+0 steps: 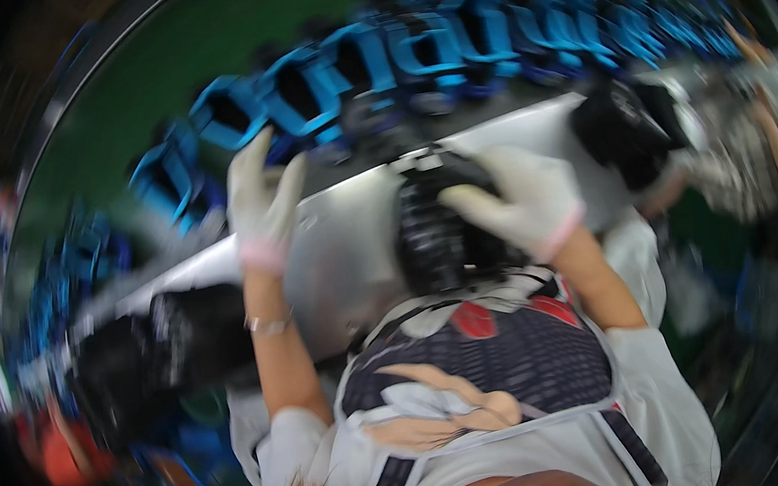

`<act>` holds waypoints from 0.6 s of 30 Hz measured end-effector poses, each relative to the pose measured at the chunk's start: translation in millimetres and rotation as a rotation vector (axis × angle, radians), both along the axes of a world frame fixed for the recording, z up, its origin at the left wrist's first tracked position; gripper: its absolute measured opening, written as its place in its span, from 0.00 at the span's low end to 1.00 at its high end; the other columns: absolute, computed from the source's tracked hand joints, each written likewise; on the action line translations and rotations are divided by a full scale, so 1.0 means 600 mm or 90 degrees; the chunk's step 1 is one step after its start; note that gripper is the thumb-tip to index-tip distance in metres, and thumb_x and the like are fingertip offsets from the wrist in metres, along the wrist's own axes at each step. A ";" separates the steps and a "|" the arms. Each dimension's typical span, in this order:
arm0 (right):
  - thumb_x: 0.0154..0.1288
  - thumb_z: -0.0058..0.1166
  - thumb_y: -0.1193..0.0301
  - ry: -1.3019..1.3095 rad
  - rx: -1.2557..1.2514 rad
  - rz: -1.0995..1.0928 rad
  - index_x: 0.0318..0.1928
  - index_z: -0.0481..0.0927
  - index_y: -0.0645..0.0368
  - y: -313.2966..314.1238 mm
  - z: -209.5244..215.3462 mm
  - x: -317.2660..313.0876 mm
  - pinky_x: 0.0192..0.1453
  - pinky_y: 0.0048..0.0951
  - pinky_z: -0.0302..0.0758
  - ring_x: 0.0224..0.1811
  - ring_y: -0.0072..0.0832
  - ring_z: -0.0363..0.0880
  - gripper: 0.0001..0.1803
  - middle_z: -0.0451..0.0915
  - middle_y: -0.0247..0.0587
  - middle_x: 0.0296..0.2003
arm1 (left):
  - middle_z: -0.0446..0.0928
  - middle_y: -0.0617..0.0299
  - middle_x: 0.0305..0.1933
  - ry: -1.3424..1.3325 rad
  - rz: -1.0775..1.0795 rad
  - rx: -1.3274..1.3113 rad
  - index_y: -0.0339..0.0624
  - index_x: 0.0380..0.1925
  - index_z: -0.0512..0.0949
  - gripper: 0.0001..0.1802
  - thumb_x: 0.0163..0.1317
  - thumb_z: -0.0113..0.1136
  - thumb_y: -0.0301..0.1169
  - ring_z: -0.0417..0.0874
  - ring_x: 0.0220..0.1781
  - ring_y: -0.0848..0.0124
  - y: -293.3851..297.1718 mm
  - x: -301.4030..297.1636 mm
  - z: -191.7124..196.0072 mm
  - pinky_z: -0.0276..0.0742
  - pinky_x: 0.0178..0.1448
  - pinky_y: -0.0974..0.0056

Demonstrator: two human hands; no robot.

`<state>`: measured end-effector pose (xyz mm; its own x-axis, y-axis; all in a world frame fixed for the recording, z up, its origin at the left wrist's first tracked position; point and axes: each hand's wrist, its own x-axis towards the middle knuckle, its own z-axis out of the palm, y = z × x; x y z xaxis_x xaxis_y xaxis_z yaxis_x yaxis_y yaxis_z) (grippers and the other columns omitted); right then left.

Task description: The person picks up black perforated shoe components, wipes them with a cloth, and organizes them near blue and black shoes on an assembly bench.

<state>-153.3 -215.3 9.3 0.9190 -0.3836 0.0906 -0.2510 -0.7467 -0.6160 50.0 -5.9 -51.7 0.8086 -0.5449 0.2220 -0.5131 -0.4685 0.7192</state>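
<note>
My left hand (264, 200), in a white glove with a pink cuff, is raised over the far edge of a silvery metal work surface (333, 259). Its fingers are stretched and the thumb stands apart; nothing is in it. Directly in front of me a glossy black, ridged bundle (428, 229) lies on the metal. My right hand (528, 198), gloved the same way, is over the bundle's right side with thumb and fingers apart. Whether it presses on the bundle is hard to tell through the blur.
Beyond the metal edge runs a long curved row of bright blue and black items (301, 99). Dark bundles (193, 337) lie to the left, and another black bundle (621, 135) to the right. A person in a checked top (749, 163) is close on the right.
</note>
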 end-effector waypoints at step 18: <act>0.60 0.53 0.45 0.189 -0.253 0.286 0.27 0.81 0.62 0.060 0.049 0.325 0.34 0.43 0.75 0.28 0.49 0.80 0.29 0.79 0.54 0.23 | 0.78 0.54 0.48 0.076 0.152 0.260 0.46 0.44 0.79 0.15 0.61 0.62 0.40 0.81 0.50 0.54 0.002 0.109 -0.054 0.79 0.53 0.52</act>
<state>41.7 -179.1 38.7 0.9893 0.0524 -0.1361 0.0205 -0.9740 -0.2257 115.3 -4.9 -83.8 0.9282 -0.3648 -0.0729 -0.2825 -0.8188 0.4998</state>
